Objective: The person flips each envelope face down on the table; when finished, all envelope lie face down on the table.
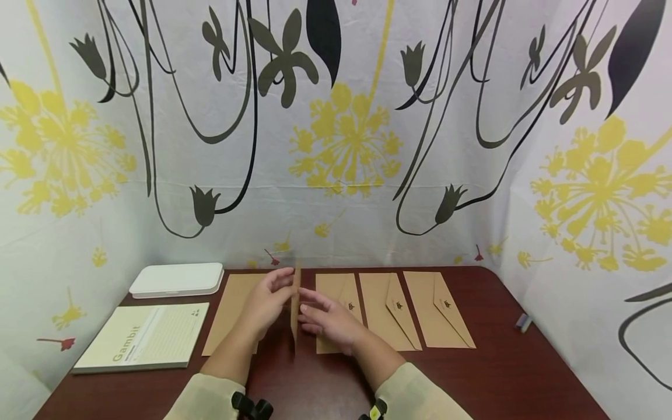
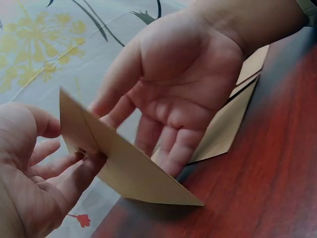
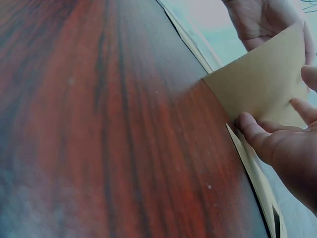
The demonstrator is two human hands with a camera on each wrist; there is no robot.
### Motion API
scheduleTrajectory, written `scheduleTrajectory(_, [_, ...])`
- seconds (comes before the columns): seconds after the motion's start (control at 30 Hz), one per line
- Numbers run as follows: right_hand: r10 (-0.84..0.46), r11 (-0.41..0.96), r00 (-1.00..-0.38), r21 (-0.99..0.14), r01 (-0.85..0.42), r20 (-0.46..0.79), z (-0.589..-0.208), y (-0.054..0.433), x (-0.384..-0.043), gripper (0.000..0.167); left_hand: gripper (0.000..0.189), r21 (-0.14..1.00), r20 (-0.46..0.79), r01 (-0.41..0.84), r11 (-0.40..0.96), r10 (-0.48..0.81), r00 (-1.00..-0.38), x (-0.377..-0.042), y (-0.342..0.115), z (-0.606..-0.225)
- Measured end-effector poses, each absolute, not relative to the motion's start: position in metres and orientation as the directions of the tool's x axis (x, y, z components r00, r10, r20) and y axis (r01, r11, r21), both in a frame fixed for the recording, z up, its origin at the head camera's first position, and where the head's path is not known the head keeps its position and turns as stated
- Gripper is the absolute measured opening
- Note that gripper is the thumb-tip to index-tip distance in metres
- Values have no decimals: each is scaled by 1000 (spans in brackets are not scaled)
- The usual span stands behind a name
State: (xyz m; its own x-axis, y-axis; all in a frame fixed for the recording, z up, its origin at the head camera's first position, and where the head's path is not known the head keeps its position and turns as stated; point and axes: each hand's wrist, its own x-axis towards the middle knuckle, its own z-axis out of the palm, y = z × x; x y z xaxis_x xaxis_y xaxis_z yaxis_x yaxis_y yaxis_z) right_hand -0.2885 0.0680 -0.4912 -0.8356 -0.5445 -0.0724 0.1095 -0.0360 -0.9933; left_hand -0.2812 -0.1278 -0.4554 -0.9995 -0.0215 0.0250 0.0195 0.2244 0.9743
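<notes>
Brown paper envelope (image 1: 296,306) stands on edge on the worktop (image 1: 493,373) between both hands, long axis running away from the person; left hand (image 2: 34,168) pinches its upper corner; right hand (image 3: 285,144), fingers spread, only touches its side.

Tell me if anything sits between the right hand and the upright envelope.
Nothing does. The right hand already touches the upright envelope with its fingertips, and the left hand pinches it from the other side; the other envelopes lie flat beside it.

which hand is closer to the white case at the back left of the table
Left. The left hand is just right of the white case, while the right hand lies farther right, past the upright envelope.
</notes>
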Motion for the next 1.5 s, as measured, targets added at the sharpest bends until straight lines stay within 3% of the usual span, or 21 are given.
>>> scheduleTrajectory(0.3, [-492, -76, -864, -984, 160, -103, -491, 68, -290, 68, 61, 964, -12, -19, 266, -26, -1000, -284, -151, -449])
scheduleTrajectory(0.53, [-457, -95, -881, -978, 184, -121, -491, 71, -293, 66, 69, 943, -71, -79, 322, -38, -997, -285, -162, -454])
scheduleTrajectory(1.03, [-429, -68, -896, -985, 161, -116, -488, 74, -293, 67, 60, 839, -59, -94, 536, -82, -995, -297, -168, -477])
scheduleTrajectory(1.5, [-421, -49, -901, -990, 136, -103, -487, 74, -293, 65, 63, 787, -69, -99, 609, -74, -995, -293, -166, -475])
